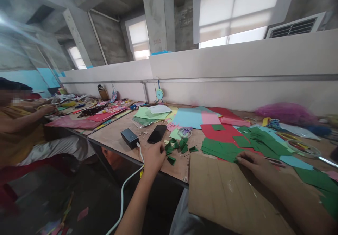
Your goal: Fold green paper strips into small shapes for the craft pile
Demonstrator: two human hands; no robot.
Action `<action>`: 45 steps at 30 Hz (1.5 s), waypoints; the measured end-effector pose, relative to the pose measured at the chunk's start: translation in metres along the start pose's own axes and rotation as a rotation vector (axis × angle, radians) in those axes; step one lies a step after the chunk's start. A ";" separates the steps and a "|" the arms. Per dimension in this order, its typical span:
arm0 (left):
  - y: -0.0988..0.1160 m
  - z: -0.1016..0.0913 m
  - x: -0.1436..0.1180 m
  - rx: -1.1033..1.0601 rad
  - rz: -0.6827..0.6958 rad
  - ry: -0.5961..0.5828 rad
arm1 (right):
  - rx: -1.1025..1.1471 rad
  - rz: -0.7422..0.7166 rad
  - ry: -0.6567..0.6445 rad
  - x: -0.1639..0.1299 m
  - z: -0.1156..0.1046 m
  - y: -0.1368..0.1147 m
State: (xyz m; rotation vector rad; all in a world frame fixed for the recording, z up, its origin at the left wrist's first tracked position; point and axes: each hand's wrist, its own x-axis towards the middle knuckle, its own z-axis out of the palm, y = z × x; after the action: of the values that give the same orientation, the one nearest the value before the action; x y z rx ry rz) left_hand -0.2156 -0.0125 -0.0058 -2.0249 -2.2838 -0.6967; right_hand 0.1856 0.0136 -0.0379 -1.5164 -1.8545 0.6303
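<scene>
Now left hand (pixel 154 157) fingers curled onto green scraps (pixel 171 146); right hand (pixel 255 163) fingers flat on cardboard (pixel 221 192).

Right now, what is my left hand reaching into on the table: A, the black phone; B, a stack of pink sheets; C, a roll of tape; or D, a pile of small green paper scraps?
D: the left hand has its fingers at the small green paper scraps near the table edge, while the black phone lies apart just beyond it.
</scene>
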 end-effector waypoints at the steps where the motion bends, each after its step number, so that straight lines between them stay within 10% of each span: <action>1: -0.001 -0.002 0.000 -0.024 -0.004 0.009 | 0.000 -0.001 -0.001 0.000 0.000 0.001; 13: 0.031 0.009 0.037 -0.092 0.278 -0.136 | -0.020 0.015 0.001 0.001 0.000 0.003; 31: 0.062 0.009 0.016 0.011 0.292 -0.073 | -0.005 0.025 -0.005 -0.002 -0.001 -0.007; 45: 0.036 -0.011 0.016 0.078 0.289 -0.164 | -0.010 0.016 0.009 -0.002 -0.003 -0.014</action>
State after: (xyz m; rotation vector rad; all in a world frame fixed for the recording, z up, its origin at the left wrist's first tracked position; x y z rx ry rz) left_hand -0.1869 0.0009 0.0208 -2.3833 -1.9915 -0.4306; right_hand 0.1787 0.0082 -0.0266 -1.5395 -1.8426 0.6217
